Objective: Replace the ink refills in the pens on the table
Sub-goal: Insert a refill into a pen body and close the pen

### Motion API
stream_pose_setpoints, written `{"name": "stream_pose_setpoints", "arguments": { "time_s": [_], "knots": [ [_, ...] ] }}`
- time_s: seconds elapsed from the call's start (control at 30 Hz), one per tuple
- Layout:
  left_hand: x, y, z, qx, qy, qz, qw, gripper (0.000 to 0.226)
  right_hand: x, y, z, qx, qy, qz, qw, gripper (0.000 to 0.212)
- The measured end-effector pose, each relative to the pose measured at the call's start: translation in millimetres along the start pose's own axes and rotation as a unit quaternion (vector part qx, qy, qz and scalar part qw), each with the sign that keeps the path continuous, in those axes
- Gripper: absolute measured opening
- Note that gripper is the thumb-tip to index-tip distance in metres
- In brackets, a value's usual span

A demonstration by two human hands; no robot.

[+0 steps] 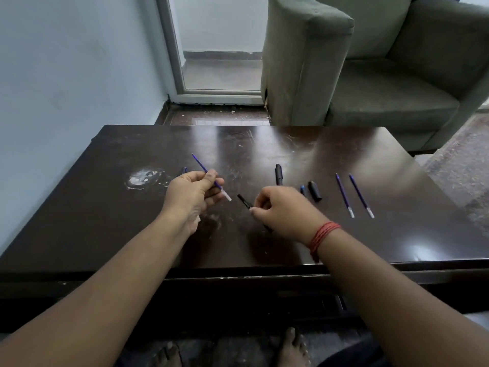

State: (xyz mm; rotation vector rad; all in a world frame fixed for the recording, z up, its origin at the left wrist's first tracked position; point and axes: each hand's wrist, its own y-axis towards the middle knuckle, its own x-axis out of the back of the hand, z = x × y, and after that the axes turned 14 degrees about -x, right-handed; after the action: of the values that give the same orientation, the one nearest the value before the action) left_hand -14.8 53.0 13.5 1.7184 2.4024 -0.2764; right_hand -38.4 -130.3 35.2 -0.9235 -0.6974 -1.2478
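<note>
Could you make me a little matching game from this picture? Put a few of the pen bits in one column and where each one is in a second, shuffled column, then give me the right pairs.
Things
1. blue refill with white end
2. black pen barrel
3. two blue refills
4. black cap piece

Places
A. lying side by side on the table, far right
B. pinched in the left hand
C. lying on the table just right of the right hand
D. held in the right hand

Pairs: 1-B, 2-D, 3-A, 4-C
</note>
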Motion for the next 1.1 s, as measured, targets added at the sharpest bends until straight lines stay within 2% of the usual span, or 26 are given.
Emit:
{"name": "stream_pose_setpoints", "arguments": {
  "time_s": [0.23, 0.57, 0.83, 1.1],
  "knots": [
    [10.3, 8.5, -8.5, -0.025, -0.028, -0.044, 0.998, 0.012, -16.9, 3.0, 7.0, 0.027, 0.003, 0.007, 1.000, 0.016],
    [6.6, 5.2, -3.3, -0.021, -0.012, -0.017, 1.000, 0.014, -15.4, 3.4, 9.3, 0.028, 0.023, 0.003, 0.999, 0.014],
    [1.0, -1.5, -0.1, -0.008, 0.002, 0.016, 1.000, 0.012, -14.6, 5.1, 8.7, 0.033, 0.013, -0.010, 0.999, 0.015],
    [-5.0, -12.8, 4.0, 0.033, 0.018, 0.123, 0.992, 0.017, -19.6, 10.9, 4.0, 0.033, 0.068, -0.039, 0.996, 0.012]
  ]
}}
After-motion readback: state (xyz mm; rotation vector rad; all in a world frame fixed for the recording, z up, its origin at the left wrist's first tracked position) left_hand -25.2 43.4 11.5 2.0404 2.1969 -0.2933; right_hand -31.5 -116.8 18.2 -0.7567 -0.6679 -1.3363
